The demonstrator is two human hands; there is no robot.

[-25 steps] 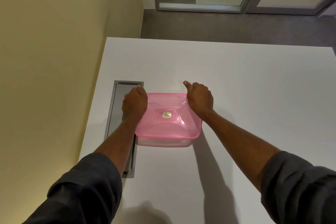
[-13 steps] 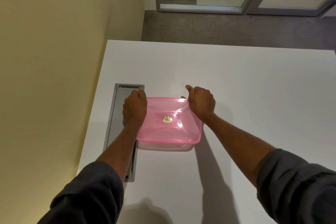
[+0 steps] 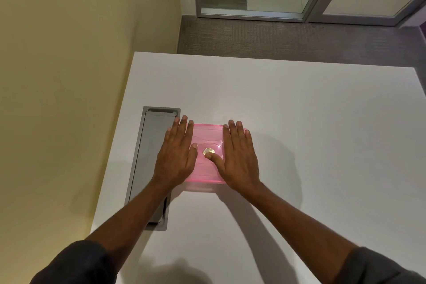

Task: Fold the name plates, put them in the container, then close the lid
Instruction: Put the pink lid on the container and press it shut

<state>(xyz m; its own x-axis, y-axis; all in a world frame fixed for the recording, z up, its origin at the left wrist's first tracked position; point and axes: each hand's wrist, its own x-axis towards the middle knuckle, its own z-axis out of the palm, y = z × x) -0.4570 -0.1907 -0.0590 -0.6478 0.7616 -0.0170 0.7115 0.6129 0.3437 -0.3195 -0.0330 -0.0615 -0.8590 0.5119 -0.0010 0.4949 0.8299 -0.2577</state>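
Dark sleeves at the near edge, bare forearms reaching forward over the white surface. Left hand and right hand flat, fingers spread, palms down on the pink lid, gripping nothing. Lid seated on the container, a clear strip of which shows just below the lid's near edge. Round gold sticker at lid centre, between the thumbs. Grey cable hatch just left of the container, under the left hand's outer edge. Name plates not visible.

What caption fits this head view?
Both hands, left and right, lie flat on the pink lid.
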